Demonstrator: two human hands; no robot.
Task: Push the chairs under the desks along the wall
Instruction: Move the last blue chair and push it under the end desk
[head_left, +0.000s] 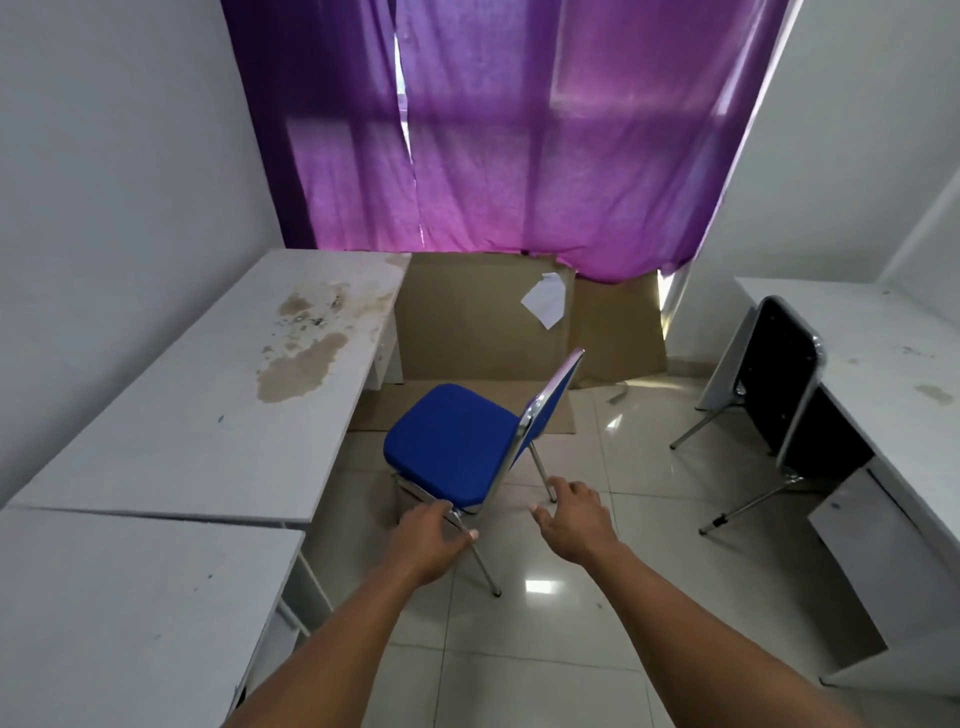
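So far you have one chair left out in the open: the blue chair (457, 447) stands on the tiled floor (613, 613) just beside the stained counter (223, 415) on your left, its seat turned toward that counter and its back toward the middle of the room, none of it tucked under yet. Your left hand (428, 540) is on the near corner of the seat frame, fingers (434, 512) curled around the metal edge with the thumb by the front leg, which reads as a grip, though how firm it is you cannot tell from here. Your right hand (574, 512) hovers close to the chair's rear leg with its fingers loosely spread and holding nothing; whether a fingertip brushes the leg is unclear. Across the room the black chair (784, 379) sits partly in under the right counter (893, 353), back against its edge and legs sticking out onto the floor, so that one looks close to done but perhaps not fully home. By count: two chairs in view, one blue and one black; three counters, two end to end along the left wall, including the nearer plain one (130, 613), and one on the right. Judged from this, the blue chair is the main job remaining.
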